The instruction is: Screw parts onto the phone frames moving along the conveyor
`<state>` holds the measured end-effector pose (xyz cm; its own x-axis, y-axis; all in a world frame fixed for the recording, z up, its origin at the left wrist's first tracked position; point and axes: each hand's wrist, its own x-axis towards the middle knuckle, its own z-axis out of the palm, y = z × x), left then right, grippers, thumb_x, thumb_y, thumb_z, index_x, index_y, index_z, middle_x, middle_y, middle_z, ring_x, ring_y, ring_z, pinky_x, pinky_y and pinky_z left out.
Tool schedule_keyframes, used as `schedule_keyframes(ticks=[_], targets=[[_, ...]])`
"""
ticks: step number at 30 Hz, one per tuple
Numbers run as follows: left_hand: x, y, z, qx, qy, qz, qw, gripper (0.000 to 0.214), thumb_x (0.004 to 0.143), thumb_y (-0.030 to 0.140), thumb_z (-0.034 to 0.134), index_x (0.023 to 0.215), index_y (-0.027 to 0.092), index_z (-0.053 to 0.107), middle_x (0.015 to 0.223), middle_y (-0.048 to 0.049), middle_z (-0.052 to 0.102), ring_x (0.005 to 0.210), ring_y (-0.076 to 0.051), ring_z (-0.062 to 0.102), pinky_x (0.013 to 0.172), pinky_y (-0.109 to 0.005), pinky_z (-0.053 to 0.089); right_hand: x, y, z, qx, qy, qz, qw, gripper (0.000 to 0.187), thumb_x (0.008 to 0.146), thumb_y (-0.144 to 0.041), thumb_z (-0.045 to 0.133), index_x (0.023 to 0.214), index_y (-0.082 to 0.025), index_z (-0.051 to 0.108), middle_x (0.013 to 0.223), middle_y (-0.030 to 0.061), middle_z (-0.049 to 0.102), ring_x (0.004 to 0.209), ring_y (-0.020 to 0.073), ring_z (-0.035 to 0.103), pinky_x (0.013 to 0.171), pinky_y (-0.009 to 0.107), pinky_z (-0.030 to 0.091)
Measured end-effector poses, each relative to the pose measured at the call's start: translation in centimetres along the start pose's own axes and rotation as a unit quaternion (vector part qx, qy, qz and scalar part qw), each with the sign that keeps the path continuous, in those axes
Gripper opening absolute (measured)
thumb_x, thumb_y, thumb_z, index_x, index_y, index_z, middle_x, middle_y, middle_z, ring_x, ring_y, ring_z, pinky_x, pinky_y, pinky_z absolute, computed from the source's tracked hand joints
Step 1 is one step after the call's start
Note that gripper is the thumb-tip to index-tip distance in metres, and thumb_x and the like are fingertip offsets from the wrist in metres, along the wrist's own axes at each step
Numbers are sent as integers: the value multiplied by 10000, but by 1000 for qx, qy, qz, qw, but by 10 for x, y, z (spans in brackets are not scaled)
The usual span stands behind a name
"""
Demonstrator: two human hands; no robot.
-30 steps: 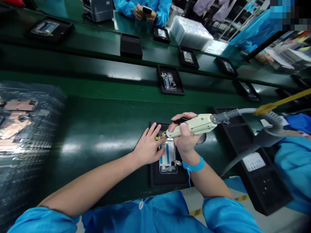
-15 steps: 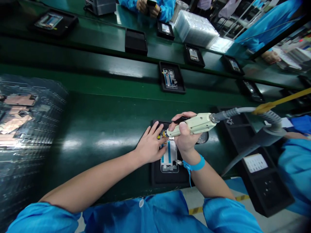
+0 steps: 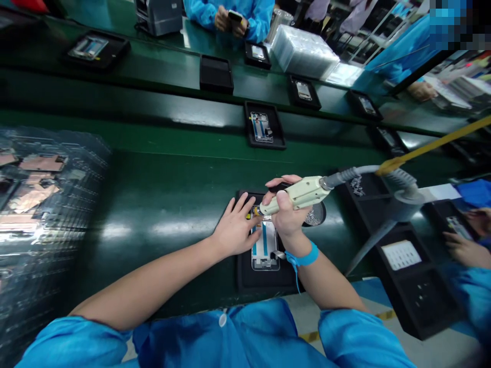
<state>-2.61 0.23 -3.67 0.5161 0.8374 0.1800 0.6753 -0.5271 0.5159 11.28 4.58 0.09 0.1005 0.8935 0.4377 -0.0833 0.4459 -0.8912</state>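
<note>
- The left hand (image 3: 233, 230) lies spread on the phone frame (image 3: 264, 250), fingertips up near its top end, pinning it down.
- The right hand (image 3: 286, 212) is wrapped around a cream electric screwdriver (image 3: 297, 193), pen-style, with its tip down at the top of the frame. Can't make out a screw there, too small.
- The hands are apart but right next to each other, not touching.
- The frame sits flat in a black tray (image 3: 245, 278) on the green surface (image 3: 153, 179).
- Tip from me: keep the bit square to the screw, push straight down, and keep the frame flat so it can't shift.
- Count: two hands on the job, one driver, one frame, and seven more black trays (image 3: 264, 124) in view. A co-worker's two hands (image 3: 232, 20) hold a phone (image 3: 235, 16) across the way.
</note>
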Motion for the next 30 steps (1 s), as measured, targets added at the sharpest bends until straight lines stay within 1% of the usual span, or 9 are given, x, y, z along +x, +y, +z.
schedule_keyframes(ticks=[4,17,20,22,23,25,27,28,30], targets=[[1,1,-1,10,-13,-6,1000,361,930,340,641,1277,254,697,1630,-113,363,1530,-409,235,1194,-663,265,-1,3,0,14,5,-5,1000,332,874,-355,679,1147,-268,512,944,-11,657,540,91,601,535,264,542],[0,3,-3,18,-11,-24,999,382,942,348,620,1309,253,669,1627,-126,367,1531,-385,255,1191,-637,289,-2,6,2,33,0,-13,999,274,841,-266,704,1074,-237,564,860,-30,668,543,87,613,544,240,540],[-20,20,-1,41,-21,-56,997,587,927,382,630,1456,150,526,1617,-219,347,1539,-393,225,1202,-618,281,-2,3,3,40,-1,-2,999,275,842,-270,707,1073,-234,563,882,-21,682,522,88,611,495,231,531],[-44,37,4,44,-46,-42,997,810,883,514,668,1537,116,402,1635,-255,282,1541,-422,191,1194,-635,284,2,-1,0,49,11,1,999,276,848,-291,703,1078,-235,560,893,-17,689,502,89,609,459,226,516],[-56,45,8,43,-64,-15,997,886,856,597,672,1554,138,375,1650,-247,249,1540,-433,183,1185,-652,287,6,-5,-3,55,24,-4,998,277,851,-305,700,1080,-237,560,893,-18,691,491,88,607,446,224,508],[-76,54,14,54,-88,28,994,872,859,672,632,1553,205,383,1669,-201,233,1538,-425,202,1168,-664,307,14,-14,-11,66,61,-33,995,278,848,-330,696,1075,-242,563,878,-24,690,474,89,604,436,226,500],[-85,50,15,86,-83,18,993,742,924,619,579,1538,236,412,1657,-164,293,1523,-399,265,1151,-636,352,23,-22,-23,70,100,-65,990,280,835,-338,699,1066,-240,573,857,-27,687,464,95,603,434,236,502],[-84,41,12,106,-70,-4,992,686,951,574,565,1532,237,425,1642,-154,335,1509,-387,303,1141,-614,376,26,-26,-29,70,117,-76,988,280,826,-332,702,1057,-234,580,847,-26,686,461,100,604,434,244,504],[-73,11,1,147,-26,-54,987,604,974,505,557,1509,241,467,1609,-138,403,1484,-379,353,1126,-594,402,30,-28,-43,67,140,-84,984,271,812,-316,707,1040,-220,594,832,-19,686,455,111,605,430,258,506]])
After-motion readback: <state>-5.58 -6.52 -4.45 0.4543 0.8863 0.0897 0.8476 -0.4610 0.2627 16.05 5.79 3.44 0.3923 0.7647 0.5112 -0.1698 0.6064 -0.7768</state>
